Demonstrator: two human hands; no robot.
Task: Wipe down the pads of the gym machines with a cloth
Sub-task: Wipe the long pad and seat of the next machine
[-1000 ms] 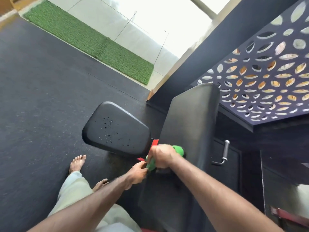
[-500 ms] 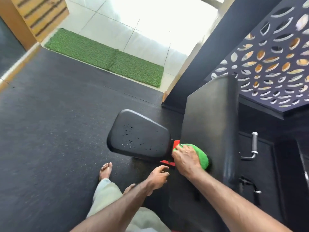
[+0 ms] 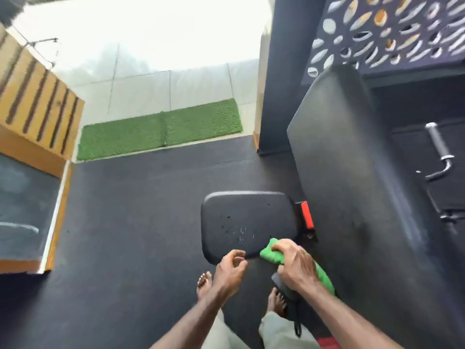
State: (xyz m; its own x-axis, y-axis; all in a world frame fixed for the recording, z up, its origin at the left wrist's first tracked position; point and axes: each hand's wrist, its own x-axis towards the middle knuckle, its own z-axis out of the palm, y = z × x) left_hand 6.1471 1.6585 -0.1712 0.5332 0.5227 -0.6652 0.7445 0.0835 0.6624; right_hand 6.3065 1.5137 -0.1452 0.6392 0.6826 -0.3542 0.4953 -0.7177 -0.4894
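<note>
Our right hand (image 3: 295, 267) grips the green cloth (image 3: 273, 255) at the seat pad's (image 3: 247, 222) near edge; our left hand (image 3: 230, 269) hovers loosely curled, empty. Wiping only the edge could leave the droplets (image 3: 237, 231) mid-seat.

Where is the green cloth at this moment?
In the head view, lower centre-right: the green cloth is held in the right hand at the near corner of the seat pad, beside the back pad.
</note>
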